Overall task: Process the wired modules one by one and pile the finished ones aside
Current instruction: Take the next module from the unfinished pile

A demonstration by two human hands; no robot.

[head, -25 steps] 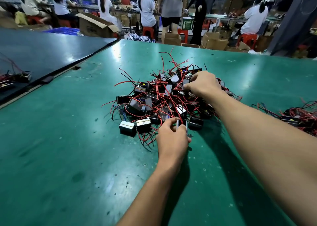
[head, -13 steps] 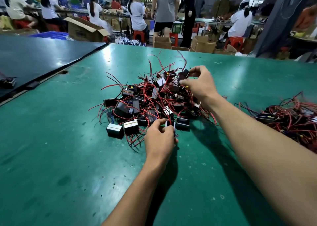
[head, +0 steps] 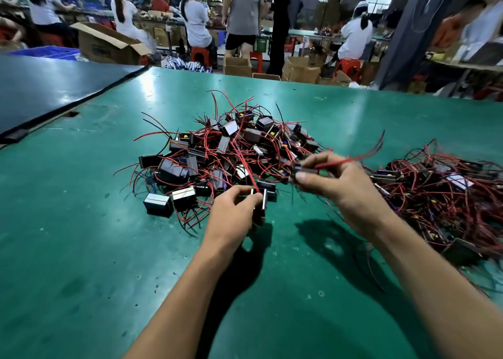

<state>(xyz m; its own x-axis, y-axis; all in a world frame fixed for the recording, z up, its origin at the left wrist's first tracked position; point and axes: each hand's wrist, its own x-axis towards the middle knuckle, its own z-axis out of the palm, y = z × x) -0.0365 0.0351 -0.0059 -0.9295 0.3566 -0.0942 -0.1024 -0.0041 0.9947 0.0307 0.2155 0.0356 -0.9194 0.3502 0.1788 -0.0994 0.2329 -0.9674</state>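
Note:
A heap of small black modules with red and black wires [head: 231, 151] lies on the green table [head: 81, 236] in front of me. My left hand [head: 234, 211] grips a small black and silver module [head: 260, 202] at the heap's near edge. My right hand [head: 340, 184] pinches another module [head: 304, 172] lifted just right of the heap, its red wires [head: 353, 158] trailing to the right and blurred by motion. A second tangled pile of wired modules [head: 441, 195] lies at the right.
A dark panel [head: 49, 86] covers the table's left part. Beyond the far edge stand cardboard boxes [head: 109, 45], red stools and several people at other benches. Two loose modules [head: 168, 200] sit at the heap's near left.
My right hand pulled a module out of the heap's top and brought it toward me and to the right, wires trailing. My left hand keeps holding its module in place.

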